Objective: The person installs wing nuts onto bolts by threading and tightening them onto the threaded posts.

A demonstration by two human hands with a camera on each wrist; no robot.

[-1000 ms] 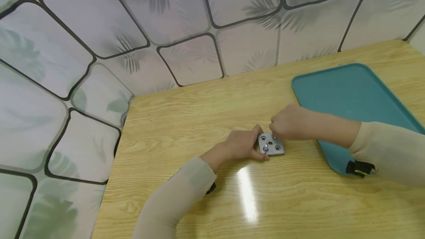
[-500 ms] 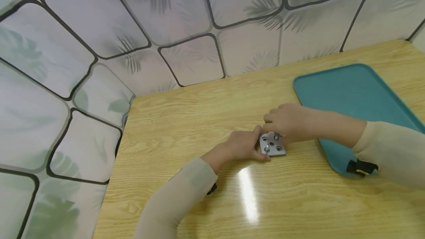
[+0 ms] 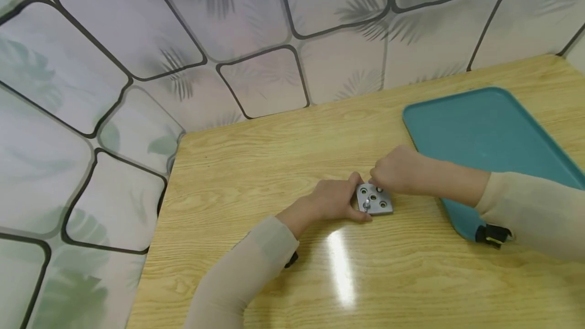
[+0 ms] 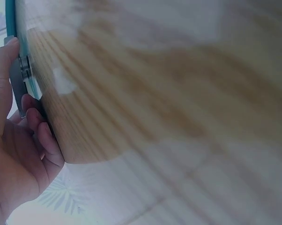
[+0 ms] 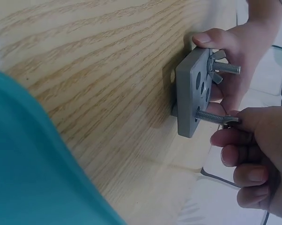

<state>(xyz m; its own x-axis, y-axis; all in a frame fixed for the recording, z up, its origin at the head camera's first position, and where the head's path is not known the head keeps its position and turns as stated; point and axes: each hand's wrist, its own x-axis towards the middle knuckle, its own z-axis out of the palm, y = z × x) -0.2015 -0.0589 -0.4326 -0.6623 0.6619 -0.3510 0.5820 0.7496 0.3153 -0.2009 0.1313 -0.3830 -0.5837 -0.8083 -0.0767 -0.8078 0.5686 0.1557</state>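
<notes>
A grey metal plate [image 3: 377, 208] with several round holes lies over the table, gripped at its left side by my left hand [image 3: 332, 199], thumb and fingers along its edges. Two threaded bolts stand up through the plate. In the right wrist view, one bolt [image 5: 230, 68] carries a wing nut [image 5: 217, 76] down close to the plate's face. The other bolt [image 5: 208, 116] has a wing nut [image 5: 231, 120] at its tip, which my right hand [image 3: 398, 170] pinches between thumb and forefinger. The left wrist view shows the plate [image 4: 18, 89] edge-on within the left hand.
A teal tray [image 3: 466, 126] lies on the right of the wooden table [image 3: 256, 166], partly under my right forearm. A patterned wall covering [image 3: 338, 65] rises behind the table and along its left side.
The right hand's fingers opened out over the bolt half a second ago and are now curled in again at the wing nut. My left hand and the plate have stayed in place.
</notes>
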